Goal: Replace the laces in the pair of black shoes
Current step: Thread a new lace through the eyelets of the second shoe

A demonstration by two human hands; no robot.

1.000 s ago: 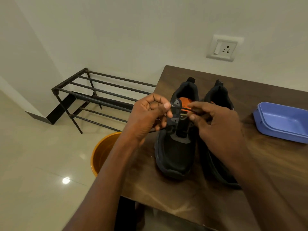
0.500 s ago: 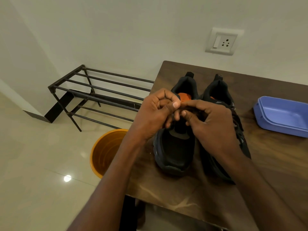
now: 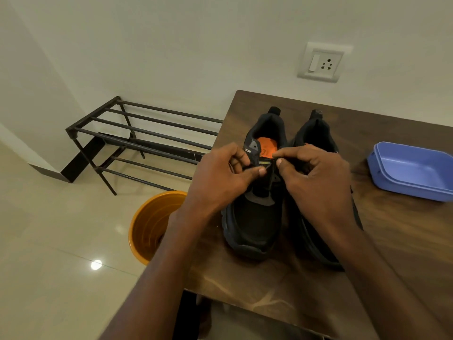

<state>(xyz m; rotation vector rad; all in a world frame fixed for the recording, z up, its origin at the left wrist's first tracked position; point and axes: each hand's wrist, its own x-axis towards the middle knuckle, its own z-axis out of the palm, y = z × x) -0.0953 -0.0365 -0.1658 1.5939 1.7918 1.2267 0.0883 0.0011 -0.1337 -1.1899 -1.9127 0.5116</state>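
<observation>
Nearest the camera, both forearms reach in over the front edge of the dark wooden counter (image 3: pixel 404 229), which carries the pair of black shoes side by side, toes toward the person. The left hand (image 3: pixel 220 177) has its fingers curled with the thumb pressed forward against the near-side eyelet edge of the left shoe (image 3: pixel 255 212); the right hand (image 3: pixel 316 177) pinches thumb to forefinger at the top of the same shoe's tongue. A second ago the hands were a little apart with a thin dark lace (image 3: pixel 266 165) drawn taut between them; half a second ago they had closed in until the knuckles nearly met; now they have parted slightly and sit lower on the throat of the shoe. I judge the lace end is being worked through one of the upper eyelets, though the lace itself is almost lost against the black upper, and I cannot tell which eyelet. The orange insole (image 3: pixel 267 146) shows in the opening just beyond the fingers. The right shoe (image 3: pixel 316 133) stands just beside it, partly hidden by the right wrist, so its lacing cannot be judged. Farther right on the counter lies a blue plastic tray (image 3: pixel 411 168). Off the counter's left edge stands an orange bucket (image 3: pixel 152 224) on the floor, then a black metal rack (image 3: pixel 137 133) by the wall, and a wall socket (image 3: pixel 321 62) above
</observation>
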